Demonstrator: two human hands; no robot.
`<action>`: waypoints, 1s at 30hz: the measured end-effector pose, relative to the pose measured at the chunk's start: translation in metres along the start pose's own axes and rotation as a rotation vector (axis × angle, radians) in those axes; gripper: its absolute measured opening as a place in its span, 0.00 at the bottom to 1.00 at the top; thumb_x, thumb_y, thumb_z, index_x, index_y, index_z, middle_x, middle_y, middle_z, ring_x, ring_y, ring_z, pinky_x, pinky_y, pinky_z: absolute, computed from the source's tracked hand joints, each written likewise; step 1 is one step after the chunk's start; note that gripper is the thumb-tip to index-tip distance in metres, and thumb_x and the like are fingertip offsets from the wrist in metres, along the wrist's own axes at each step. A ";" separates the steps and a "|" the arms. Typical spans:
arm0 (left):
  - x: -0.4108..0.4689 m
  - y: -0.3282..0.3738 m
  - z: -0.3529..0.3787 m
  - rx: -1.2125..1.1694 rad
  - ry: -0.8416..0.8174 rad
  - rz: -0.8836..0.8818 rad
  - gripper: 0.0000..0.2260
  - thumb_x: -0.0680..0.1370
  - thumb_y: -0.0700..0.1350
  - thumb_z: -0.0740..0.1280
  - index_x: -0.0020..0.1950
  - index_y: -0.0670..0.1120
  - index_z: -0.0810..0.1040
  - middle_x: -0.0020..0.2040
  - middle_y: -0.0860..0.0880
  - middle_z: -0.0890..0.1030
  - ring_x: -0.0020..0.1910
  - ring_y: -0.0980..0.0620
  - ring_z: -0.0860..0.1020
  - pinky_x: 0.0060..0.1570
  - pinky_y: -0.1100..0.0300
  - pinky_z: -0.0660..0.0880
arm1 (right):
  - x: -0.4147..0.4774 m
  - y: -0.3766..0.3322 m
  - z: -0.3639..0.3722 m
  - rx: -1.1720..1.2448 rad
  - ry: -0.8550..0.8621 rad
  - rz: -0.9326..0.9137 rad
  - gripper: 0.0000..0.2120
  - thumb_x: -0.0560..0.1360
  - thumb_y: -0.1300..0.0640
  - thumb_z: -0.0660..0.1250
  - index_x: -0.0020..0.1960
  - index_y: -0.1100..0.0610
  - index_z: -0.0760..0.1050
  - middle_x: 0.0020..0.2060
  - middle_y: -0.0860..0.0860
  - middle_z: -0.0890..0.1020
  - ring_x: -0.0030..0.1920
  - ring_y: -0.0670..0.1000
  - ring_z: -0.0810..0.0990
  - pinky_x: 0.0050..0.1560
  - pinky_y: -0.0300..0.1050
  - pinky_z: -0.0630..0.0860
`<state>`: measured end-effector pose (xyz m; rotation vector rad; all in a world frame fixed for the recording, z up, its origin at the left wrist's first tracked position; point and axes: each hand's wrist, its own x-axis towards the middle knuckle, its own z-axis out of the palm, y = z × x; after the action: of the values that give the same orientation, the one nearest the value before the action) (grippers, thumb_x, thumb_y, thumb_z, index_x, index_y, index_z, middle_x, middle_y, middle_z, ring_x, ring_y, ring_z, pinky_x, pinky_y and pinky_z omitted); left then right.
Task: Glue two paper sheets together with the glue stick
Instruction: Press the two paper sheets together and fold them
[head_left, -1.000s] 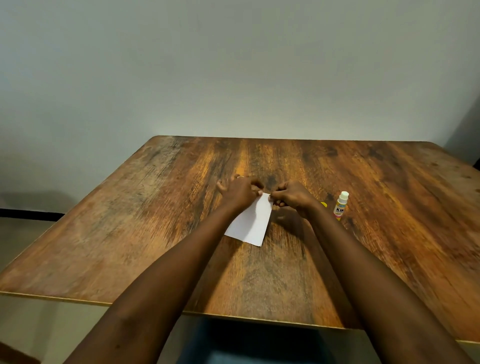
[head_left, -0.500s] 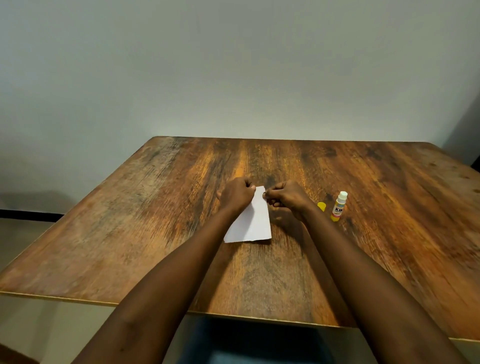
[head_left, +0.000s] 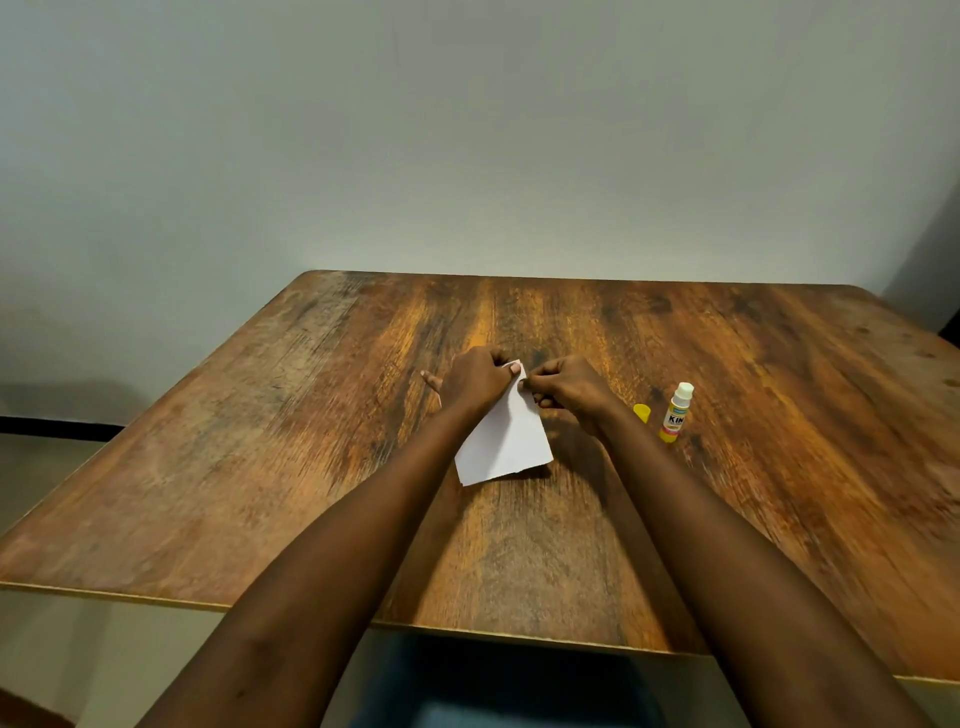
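Head view: left hand (head_left: 475, 382) and right hand (head_left: 569, 389) close together near the middle of the worktop (head_left: 260, 467), both curled, each pinching the far end of the white paper (head_left: 506, 441) between thumb and fingertips. Near end of the paper fanned out toward the near edge, ragged along its bottom, with a faint crease down the middle. Cannot tell whether one layer or two, nor whether lying flat or slightly lifted. Glue stick (head_left: 675, 413) upright toward the right edge, uncapped, white tip exposed. Yellow cap (head_left: 642, 412) just beside it, between stick and right wrist. Touched by neither hand.

Compared with half a second ago: near end of the paper swung round, bottom edge no longer level but slanting up to the right. A second ago, slanted the other way, one corner aimed at the near edge. Both pinches kept at the far end; glue stick and cap unmoved. Reads as squaring and pressing the far ends together rather than spreading glue. Probably late in the task: joining under way, recapping not yet done.
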<state>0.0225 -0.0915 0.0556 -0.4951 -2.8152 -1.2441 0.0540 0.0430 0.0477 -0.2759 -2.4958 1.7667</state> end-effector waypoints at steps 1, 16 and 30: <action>0.000 0.000 0.000 -0.005 0.007 -0.007 0.14 0.78 0.49 0.63 0.56 0.42 0.80 0.55 0.43 0.81 0.53 0.45 0.77 0.54 0.51 0.72 | 0.000 0.001 0.001 0.002 -0.002 0.003 0.14 0.72 0.65 0.68 0.50 0.77 0.76 0.39 0.62 0.79 0.31 0.49 0.75 0.33 0.40 0.72; 0.007 -0.011 0.000 -0.206 0.258 -0.152 0.10 0.77 0.44 0.65 0.52 0.40 0.82 0.54 0.42 0.83 0.53 0.44 0.78 0.55 0.50 0.73 | -0.011 0.017 0.004 0.054 -0.030 0.093 0.07 0.73 0.67 0.67 0.43 0.73 0.77 0.36 0.60 0.77 0.31 0.53 0.74 0.30 0.45 0.70; 0.008 -0.018 0.002 -0.089 0.236 -0.065 0.14 0.77 0.40 0.62 0.63 0.45 0.74 0.63 0.44 0.77 0.62 0.44 0.74 0.67 0.46 0.66 | -0.009 0.019 0.000 -0.042 -0.049 0.088 0.03 0.73 0.67 0.66 0.41 0.67 0.77 0.31 0.56 0.76 0.26 0.48 0.76 0.26 0.38 0.72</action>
<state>0.0102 -0.0993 0.0429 -0.2422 -2.6081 -1.3456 0.0652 0.0479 0.0302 -0.3540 -2.5958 1.7746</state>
